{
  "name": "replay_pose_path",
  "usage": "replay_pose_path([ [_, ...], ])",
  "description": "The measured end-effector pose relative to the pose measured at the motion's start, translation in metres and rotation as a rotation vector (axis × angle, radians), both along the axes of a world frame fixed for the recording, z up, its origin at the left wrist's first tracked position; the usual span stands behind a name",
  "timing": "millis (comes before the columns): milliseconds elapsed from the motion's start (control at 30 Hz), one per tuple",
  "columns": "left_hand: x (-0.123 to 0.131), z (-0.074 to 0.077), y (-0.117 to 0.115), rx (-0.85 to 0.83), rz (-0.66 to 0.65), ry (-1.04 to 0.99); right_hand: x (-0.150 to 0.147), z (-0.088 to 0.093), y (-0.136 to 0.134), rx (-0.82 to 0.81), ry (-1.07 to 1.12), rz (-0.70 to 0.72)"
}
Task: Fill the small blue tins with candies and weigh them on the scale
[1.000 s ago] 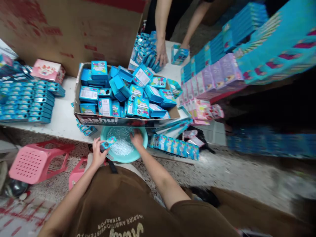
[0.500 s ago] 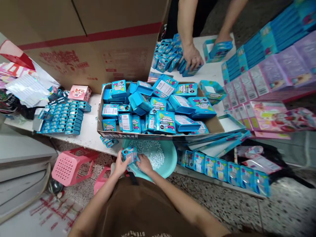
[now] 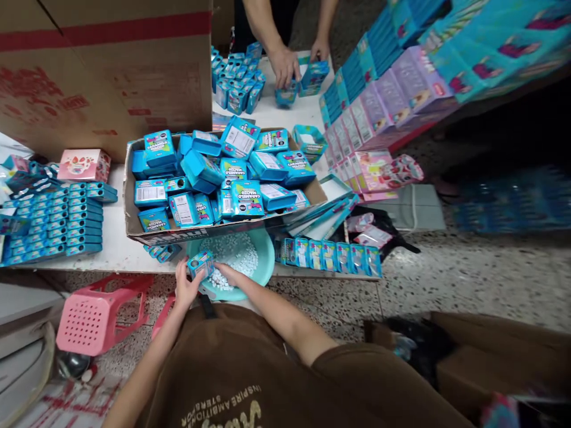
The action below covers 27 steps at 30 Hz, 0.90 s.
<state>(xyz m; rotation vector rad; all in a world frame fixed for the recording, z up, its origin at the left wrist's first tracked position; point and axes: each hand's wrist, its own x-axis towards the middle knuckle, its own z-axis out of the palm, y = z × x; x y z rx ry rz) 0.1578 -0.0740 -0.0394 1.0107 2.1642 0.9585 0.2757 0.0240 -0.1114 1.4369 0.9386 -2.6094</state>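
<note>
A small blue box (image 3: 200,265) is held by my left hand (image 3: 185,285), whose fingers are wrapped round its left and lower sides. My right hand (image 3: 226,273) is at the box's right side, over a turquoise basin (image 3: 266,257) of small white pieces (image 3: 236,252). Its fingertips are too small to make out, so I cannot tell whether they pinch anything. Just beyond the basin, a long cardboard box (image 3: 130,202) is heaped with blue packets (image 3: 247,198).
Stacked small blue boxes (image 3: 84,220) lie at the left beside a pink box (image 3: 84,165). Pink stools (image 3: 84,321) stand below. Across the table, another person's hands (image 3: 285,66) handle blue boxes. Opened display boxes (image 3: 330,257) line the right.
The view has swung to the right, so the table things appear further left. My left hand still holds the small box, and my right hand remains beside it. The other person's hands have drawn closer together.
</note>
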Motion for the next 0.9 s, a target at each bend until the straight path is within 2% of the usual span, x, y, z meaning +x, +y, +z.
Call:
replay_pose_path([
  [67, 0.001, 0.003, -0.002, 0.025, 0.009, 0.033, 0.006, 0.004, 0.006, -0.112, 0.047, -0.096],
  [133, 0.003, 0.005, -0.003, 0.016, 0.014, -0.046, 0.014, 0.008, 0.013, -0.187, 0.095, -0.198],
  [267, 0.009, 0.008, -0.003, 0.01, -0.001, -0.145, 0.033, 0.025, 0.027, -0.207, 0.151, -0.408],
  [367, 0.013, 0.009, 0.002, 0.04, -0.08, -0.058, 0.045, 0.049, 0.035, -0.213, 0.217, -0.597],
  [467, 0.019, 0.007, 0.011, 0.084, -0.188, 0.016, 0.052, 0.079, 0.041, -0.27, 0.373, -0.813],
  [533, 0.026, 0.004, 0.017, 0.099, -0.266, 0.033, 0.053, 0.097, 0.042, -0.278, 0.45, -0.907],
  [667, 0.045, 0.0, 0.025, 0.135, -0.386, 0.024, 0.047, 0.12, 0.039, -0.196, 0.457, -1.003],
  [767, 0.057, -0.001, 0.029, 0.165, -0.427, -0.01, 0.042, 0.126, 0.032, -0.079, 0.41, -1.033],
  [900, 0.063, 0.002, 0.033, 0.169, -0.416, -0.024, 0.039, 0.129, 0.024, 0.08, 0.362, -1.022],
])
